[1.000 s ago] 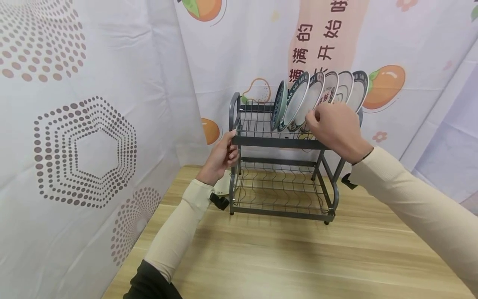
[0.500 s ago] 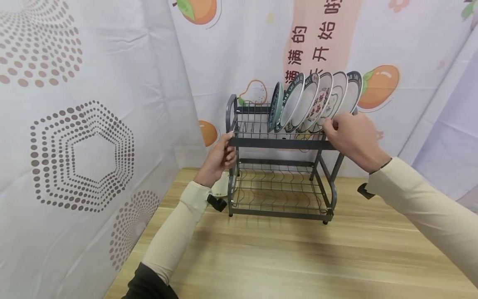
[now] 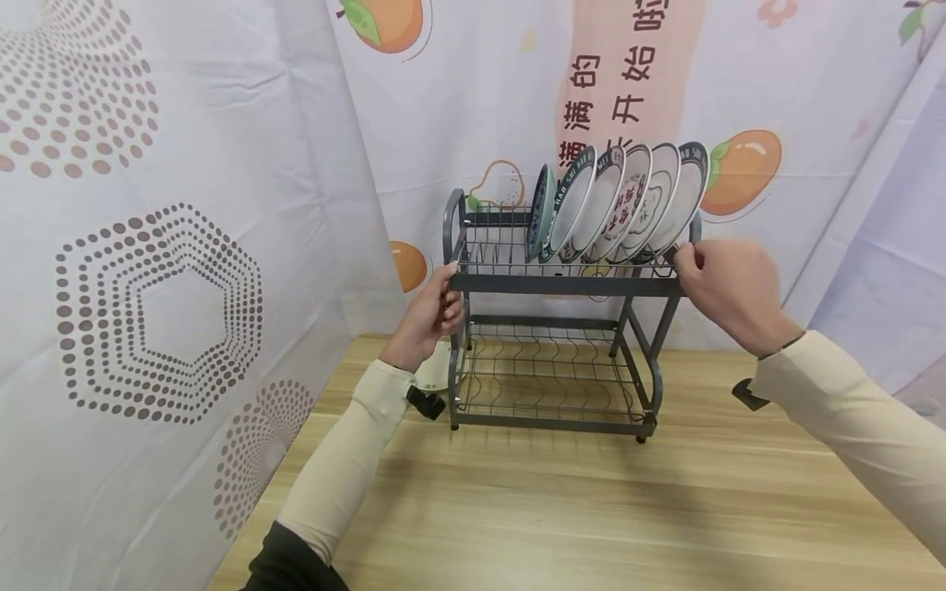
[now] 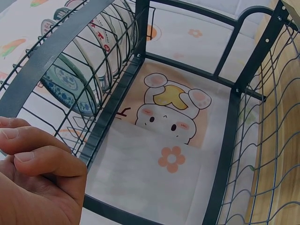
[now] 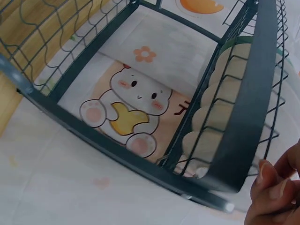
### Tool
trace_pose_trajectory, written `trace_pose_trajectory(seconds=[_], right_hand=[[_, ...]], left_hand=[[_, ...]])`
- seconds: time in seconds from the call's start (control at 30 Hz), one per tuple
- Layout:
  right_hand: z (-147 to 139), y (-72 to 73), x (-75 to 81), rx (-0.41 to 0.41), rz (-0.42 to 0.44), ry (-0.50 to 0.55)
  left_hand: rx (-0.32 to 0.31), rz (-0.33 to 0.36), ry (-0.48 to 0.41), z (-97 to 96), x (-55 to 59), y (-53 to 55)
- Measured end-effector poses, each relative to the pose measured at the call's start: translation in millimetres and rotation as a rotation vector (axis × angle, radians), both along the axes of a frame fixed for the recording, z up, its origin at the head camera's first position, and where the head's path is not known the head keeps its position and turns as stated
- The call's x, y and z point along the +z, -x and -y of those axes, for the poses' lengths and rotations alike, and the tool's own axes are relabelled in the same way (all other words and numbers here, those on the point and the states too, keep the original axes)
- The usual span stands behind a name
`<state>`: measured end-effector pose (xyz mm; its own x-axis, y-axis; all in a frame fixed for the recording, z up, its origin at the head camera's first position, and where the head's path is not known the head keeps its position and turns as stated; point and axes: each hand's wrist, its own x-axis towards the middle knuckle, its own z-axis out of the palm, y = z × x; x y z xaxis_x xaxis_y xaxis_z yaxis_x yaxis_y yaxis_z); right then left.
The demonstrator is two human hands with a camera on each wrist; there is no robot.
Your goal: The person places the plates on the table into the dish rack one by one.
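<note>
A dark grey two-tier dish rack (image 3: 550, 284) stands on the table, with several patterned plates (image 3: 634, 193) upright in the middle and right of its upper tier. The leftmost is a green-blue plate (image 3: 541, 212), turned nearly edge-on. My left hand (image 3: 426, 318) grips the upper tier's front left corner, thumb on top and fingers curled beneath. At the front right corner, my right hand (image 3: 732, 289) pinches the end of the rail; its curled fingertips (image 5: 268, 174) show right beside the wires in the right wrist view.
The lower wire tier (image 3: 547, 369) holds nothing visible. A pale round object (image 3: 434, 367) sits behind the rack's left leg, partly hidden by my left wrist. Printed cloth (image 3: 185, 205) hangs at the left and behind the rack, over the wooden table (image 3: 517, 509).
My right hand has moved rightward and down, from in front of the plates to the rack's front right corner. My left hand keeps its grip. The head view has shifted slightly.
</note>
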<state>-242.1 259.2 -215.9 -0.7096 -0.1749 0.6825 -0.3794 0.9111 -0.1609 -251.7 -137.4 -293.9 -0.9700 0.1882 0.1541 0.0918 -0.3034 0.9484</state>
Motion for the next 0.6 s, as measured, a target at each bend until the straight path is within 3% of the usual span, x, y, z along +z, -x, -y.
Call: trace_pose_trajectory(seconds=[0.3, 0.43, 0.6], right_hand=[[-19, -0.8, -14.8, -0.043, 0.045, 0.042], [-27, -1.8, -20.3, -0.068, 0.146, 0.054], [-33, 0.6, -26.7, -0.028, 0.295, 0.128]], left_hand=[[-0.002, 0.011, 0.009, 0.4, -0.7, -0.8], [-0.001, 0.001, -0.001, 0.1, -0.2, -0.8], [-0.008, -0.01, -0.004, 0.3, -0.6, -1.0]])
